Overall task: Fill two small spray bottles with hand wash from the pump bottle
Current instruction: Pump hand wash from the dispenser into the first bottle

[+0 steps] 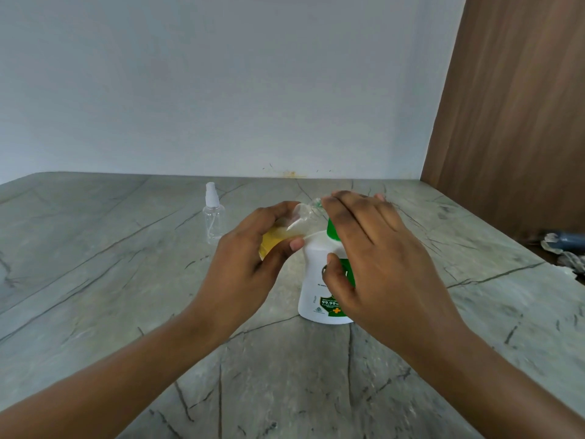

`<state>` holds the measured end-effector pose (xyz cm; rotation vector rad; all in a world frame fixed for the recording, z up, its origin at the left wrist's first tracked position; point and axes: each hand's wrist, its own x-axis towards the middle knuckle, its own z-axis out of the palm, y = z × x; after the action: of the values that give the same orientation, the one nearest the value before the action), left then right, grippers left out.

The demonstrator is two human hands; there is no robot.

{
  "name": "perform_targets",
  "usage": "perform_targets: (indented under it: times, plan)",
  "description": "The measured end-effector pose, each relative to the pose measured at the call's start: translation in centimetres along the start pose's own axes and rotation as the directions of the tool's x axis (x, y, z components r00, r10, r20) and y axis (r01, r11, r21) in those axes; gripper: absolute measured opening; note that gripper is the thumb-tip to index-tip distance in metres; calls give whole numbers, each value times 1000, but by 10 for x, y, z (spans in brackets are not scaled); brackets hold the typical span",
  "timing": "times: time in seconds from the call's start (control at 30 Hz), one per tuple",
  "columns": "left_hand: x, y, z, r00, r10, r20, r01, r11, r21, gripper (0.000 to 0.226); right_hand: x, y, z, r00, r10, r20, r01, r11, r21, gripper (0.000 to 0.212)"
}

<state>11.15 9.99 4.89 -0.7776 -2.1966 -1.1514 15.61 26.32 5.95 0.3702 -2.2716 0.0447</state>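
Observation:
A white pump bottle (316,280) with a green label and green pump stands upright on the grey marble counter (126,280). My right hand (373,248) lies over its pump head, palm down, thumb against the label. My left hand (250,258) grips a small clear spray bottle (285,231), tilted with its open neck up against the pump spout; yellowish liquid sits in its lower part. A second small clear spray bottle (213,213), with its white sprayer cap on, stands upright and empty farther back on the left.
A pale wall runs along the back of the counter. A brown wooden panel (512,106) rises at the right. Some dark and pale objects (563,248) lie at the counter's right edge.

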Motion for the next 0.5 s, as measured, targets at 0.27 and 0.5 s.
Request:
perform_targets:
  times: [0.27,0.5]
  plan:
    - [0,0,0,1000,11,-3,-11,1000,0,41,-1,1,-1,1000,1,23,-1,1000,14,56]
    - [5,7,0,1000,13,-25,-14,999,-35,43,7,6,-13,999,-10,-37,10,1000,-4,55]
